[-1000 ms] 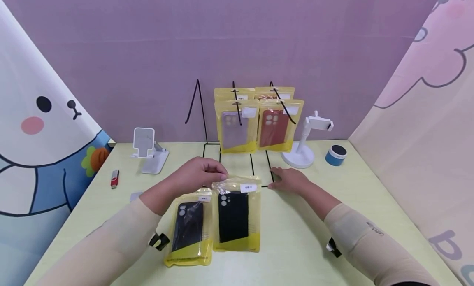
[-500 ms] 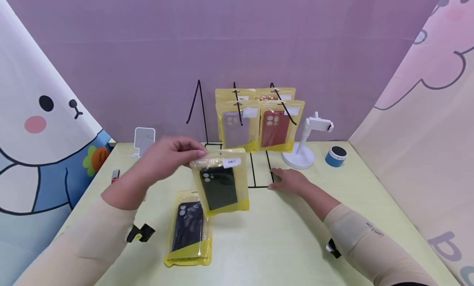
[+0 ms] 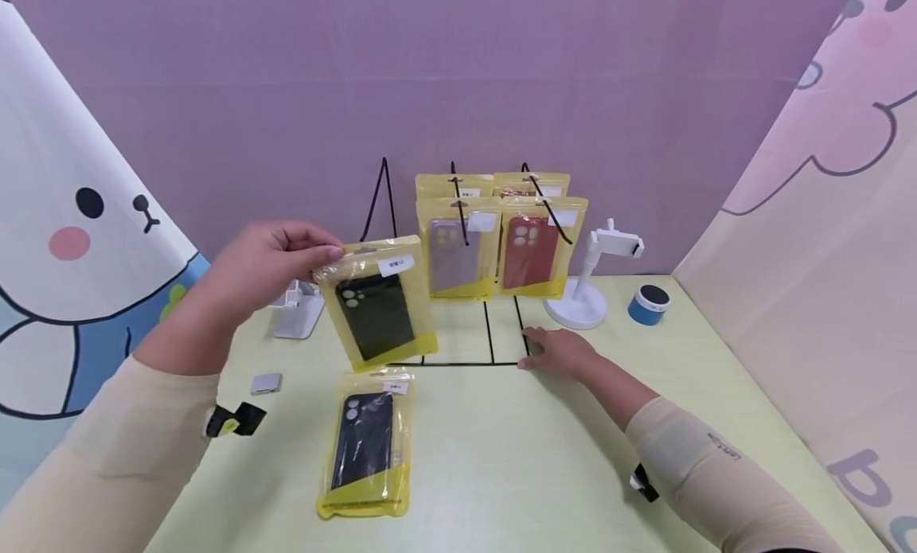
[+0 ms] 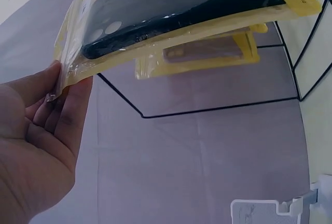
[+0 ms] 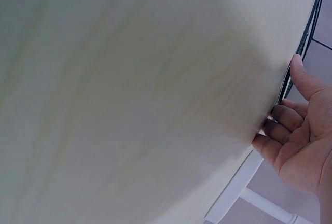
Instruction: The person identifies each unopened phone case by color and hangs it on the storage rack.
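My left hand pinches the top left corner of a yellow zip bag holding a black phone case, raised and tilted in front of the left hook of a black wire display rack. Thumb and fingers meet at the bag's sealed top in the left wrist view. A second bagged black phone case lies on the table below. My right hand holds the rack's front right base corner, its fingers curled at the wire. Bagged purple phone cases and red phone cases hang from the other two hooks.
Right of the rack stand a white phone stand and a blue round speaker. Another phone stand, partly hidden by my left hand, is on the left. A small grey flat block lies near my left forearm.
My left hand has lifted the bagged black phone case off the table and carried it up and left toward the left hook. The right hand has stayed on the rack base.
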Motion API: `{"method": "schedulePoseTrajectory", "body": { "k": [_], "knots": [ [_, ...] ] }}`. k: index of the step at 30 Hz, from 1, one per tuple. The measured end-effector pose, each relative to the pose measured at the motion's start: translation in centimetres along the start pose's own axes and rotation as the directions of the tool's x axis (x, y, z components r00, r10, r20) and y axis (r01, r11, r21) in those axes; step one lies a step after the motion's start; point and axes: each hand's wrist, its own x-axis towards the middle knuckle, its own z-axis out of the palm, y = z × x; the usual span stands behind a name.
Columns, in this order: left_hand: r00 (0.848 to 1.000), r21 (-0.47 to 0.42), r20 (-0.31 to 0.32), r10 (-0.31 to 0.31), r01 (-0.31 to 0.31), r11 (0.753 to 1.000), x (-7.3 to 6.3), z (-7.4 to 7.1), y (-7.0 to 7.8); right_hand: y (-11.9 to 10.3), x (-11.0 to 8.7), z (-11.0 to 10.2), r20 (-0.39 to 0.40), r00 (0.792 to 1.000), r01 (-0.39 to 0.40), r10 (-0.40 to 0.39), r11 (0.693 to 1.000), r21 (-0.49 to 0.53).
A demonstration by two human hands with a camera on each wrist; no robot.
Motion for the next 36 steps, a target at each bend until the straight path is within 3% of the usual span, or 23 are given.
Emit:
{"method": "schedulePoseTrajectory", "body": {
  "k": [7,17,27,36],
  "knots": [
    [0.999,0.017,-0.024,-0.026,0.027,0.999,1.3,-0.5,-0.9,0.0,0.1,0.1,0.009,1.0,-0.012,0.012,1.0,-0.001],
    [0.997,0.077,-0.009,-0.075,0.075,0.994,3.7,-0.2,-1.0,-0.2,0.1,0.0,0.027,0.999,-0.037,0.037,0.999,0.01],
    [0.998,0.125,-0.045,-0.04,0.046,0.991,6.1,-0.2,-0.9,-0.1,0.0,0.1,0.006,1.0,-0.018,0.018,1.0,-0.005],
    [0.997,0.087,-0.059,-0.043,0.048,0.995,8.4,-0.2,-1.2,-0.2,0.1,0.0,0.015,0.999,-0.033,0.033,0.999,0.002]
  ]
}}
